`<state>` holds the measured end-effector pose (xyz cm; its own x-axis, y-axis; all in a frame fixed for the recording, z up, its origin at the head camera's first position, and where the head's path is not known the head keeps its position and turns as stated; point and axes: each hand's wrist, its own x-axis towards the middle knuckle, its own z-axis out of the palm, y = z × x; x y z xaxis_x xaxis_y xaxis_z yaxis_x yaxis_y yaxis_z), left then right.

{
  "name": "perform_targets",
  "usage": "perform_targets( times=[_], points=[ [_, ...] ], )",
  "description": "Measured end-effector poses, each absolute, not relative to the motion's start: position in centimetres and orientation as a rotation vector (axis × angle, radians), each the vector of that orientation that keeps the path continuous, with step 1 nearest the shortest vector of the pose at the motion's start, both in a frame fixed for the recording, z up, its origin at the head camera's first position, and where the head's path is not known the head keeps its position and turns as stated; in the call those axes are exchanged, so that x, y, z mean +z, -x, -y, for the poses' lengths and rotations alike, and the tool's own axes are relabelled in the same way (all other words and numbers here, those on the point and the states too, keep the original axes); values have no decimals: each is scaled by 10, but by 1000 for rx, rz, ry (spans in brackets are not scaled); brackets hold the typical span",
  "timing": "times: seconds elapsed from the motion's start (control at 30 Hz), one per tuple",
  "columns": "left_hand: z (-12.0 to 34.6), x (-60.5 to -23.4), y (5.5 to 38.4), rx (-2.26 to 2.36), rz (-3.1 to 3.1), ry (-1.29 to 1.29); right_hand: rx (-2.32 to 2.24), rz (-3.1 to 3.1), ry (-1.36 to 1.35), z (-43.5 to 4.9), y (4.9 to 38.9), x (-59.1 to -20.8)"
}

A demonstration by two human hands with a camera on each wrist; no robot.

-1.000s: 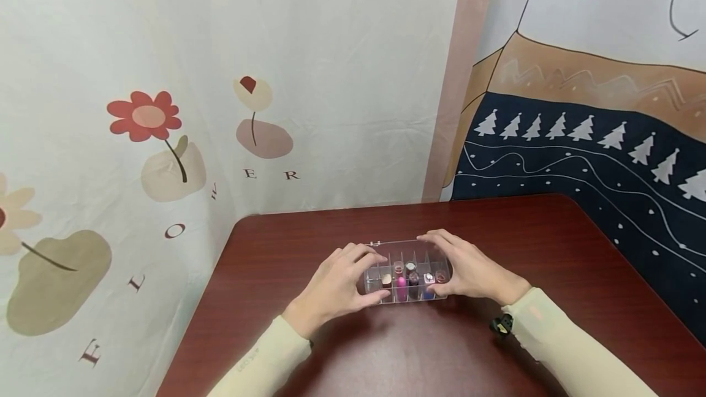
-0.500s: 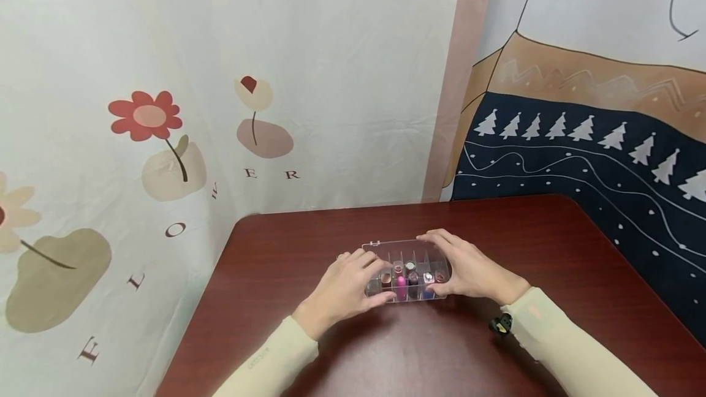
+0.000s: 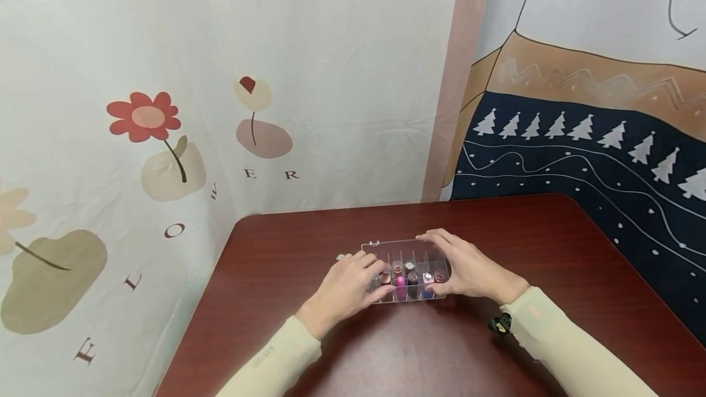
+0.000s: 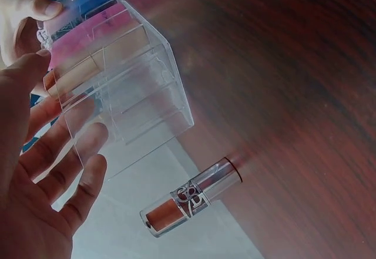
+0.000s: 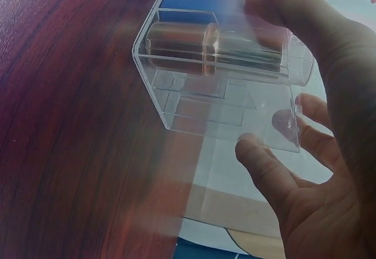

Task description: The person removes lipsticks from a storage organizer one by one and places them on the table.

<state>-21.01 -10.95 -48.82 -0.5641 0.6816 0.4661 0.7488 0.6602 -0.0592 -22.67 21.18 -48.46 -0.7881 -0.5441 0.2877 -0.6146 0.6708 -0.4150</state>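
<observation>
Head view, items: one clear box [image 3: 420,262], divided, tubes inside, on a red-brown table [image 3: 430,354]. Your right hand [image 3: 471,271]: gripping its right end. Your left hand [image 3: 344,287]: thumb and forefinger spread around a brown-topped tube [image 4: 76,74]; pinching, cannot tell. One loose tube [image 4: 189,197]: upright near the left end.

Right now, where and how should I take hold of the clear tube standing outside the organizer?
I'd grip the upper half of the clear tube by its sides, coming from the side facing away from the organizer. It stands upright and apart, with straight, narrow walls, while the organizer and the left hand probably crowd the other side.
</observation>
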Motion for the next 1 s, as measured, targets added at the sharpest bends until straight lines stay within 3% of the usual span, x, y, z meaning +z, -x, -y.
perform_targets(
  times=[1.0],
  points=[
    [110,-486,207,-255,2440,1117,760,2718,-970,-212,228,-487]
  ],
)
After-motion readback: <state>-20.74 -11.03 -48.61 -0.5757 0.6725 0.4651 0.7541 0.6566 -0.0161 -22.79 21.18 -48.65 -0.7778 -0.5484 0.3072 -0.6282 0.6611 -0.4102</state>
